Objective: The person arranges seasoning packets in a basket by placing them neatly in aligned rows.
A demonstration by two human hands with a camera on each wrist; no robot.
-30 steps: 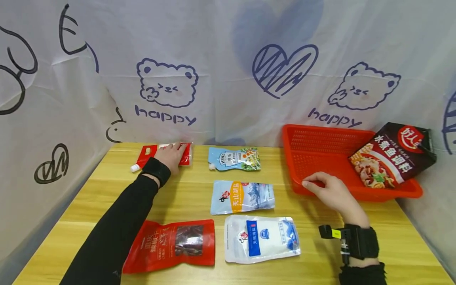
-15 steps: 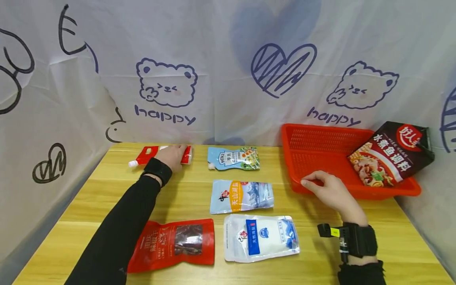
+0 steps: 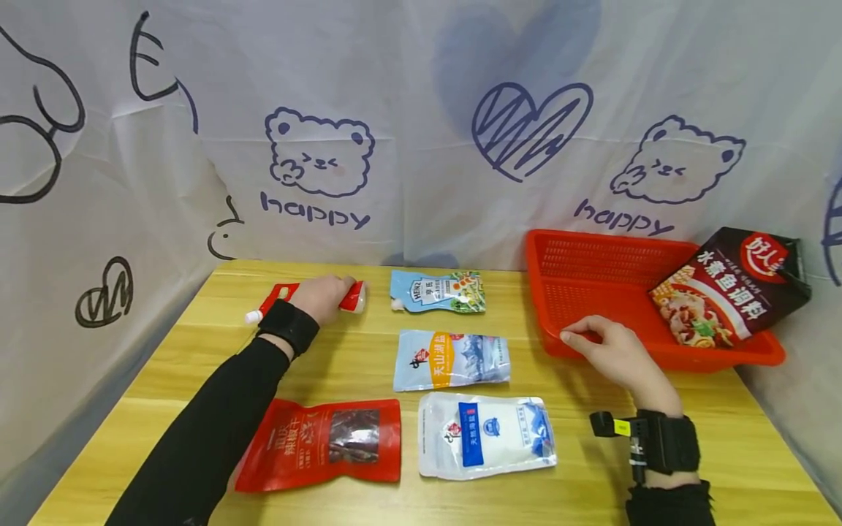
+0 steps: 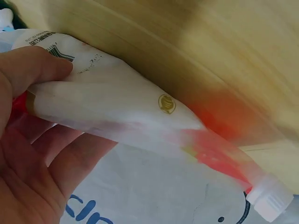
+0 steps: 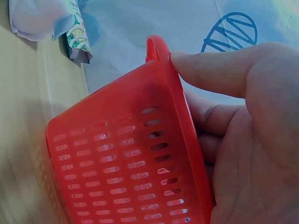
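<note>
Left hand [image 3: 320,298]: is pinching the red-and-white pouch [image 4: 112,102], thumb on one face, fingers behind, likely supporting both sides.
Pouch place: is occupying the back left, left of the light-blue pouch [image 3: 439,291].
Right hand [image 3: 618,358]: is holding the red basket [image 5: 135,116] by its rim between thumb and curled fingers, probably steadying it.
Dark packet [image 3: 730,292]: is slanting out of the basket's right end.
Since earlier: the red-and-white pouch is sitting nearer the person; the right hand is keeping its place.

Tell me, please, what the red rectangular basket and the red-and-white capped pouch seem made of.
The red rectangular basket: probably moulded plastic, faintly glossy, being evenly slotted. The red-and-white capped pouch: likely flexible plastic film, satiny, since visibly creased.
</note>
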